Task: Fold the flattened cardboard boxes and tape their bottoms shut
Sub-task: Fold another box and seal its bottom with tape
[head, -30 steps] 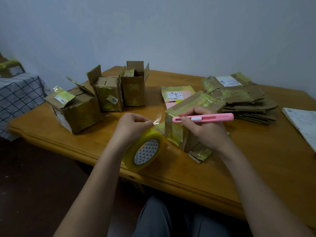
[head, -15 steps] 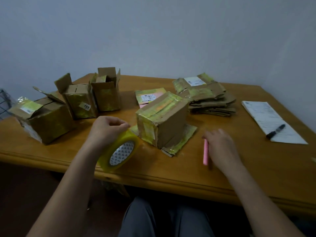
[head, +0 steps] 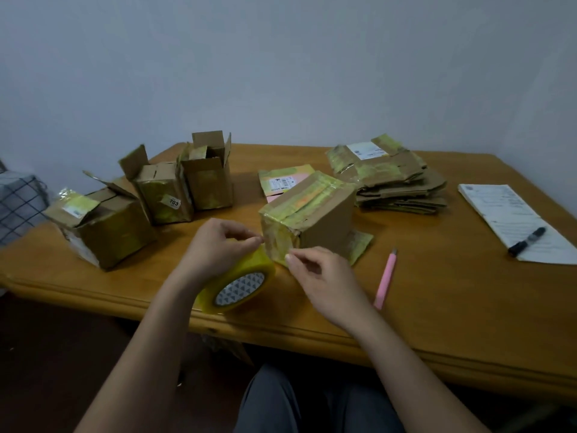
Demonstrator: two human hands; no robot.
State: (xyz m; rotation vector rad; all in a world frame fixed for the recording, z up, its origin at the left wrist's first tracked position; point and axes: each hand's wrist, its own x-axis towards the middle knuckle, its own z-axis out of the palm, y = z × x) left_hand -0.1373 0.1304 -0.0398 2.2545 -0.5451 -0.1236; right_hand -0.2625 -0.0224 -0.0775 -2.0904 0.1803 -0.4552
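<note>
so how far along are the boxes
Done: three folded brown cardboard boxes stand at the table's left. In hand: a fourth brown box lies flaps-down with tape across its bottom; the left hand holds the yellow tape roll, the right hand pinches at its end. Left: the stack of flattened cardboard behind.

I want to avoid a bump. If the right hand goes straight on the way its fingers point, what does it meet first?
Probably the taped box: the right hand points up-left at its near corner, seemingly almost touching.

I see a wooden table (head: 437,307) against a plain pale wall (head: 281,57), dark floor (head: 56,354) beneath, checked cloth (head: 18,204) at left.
</note>
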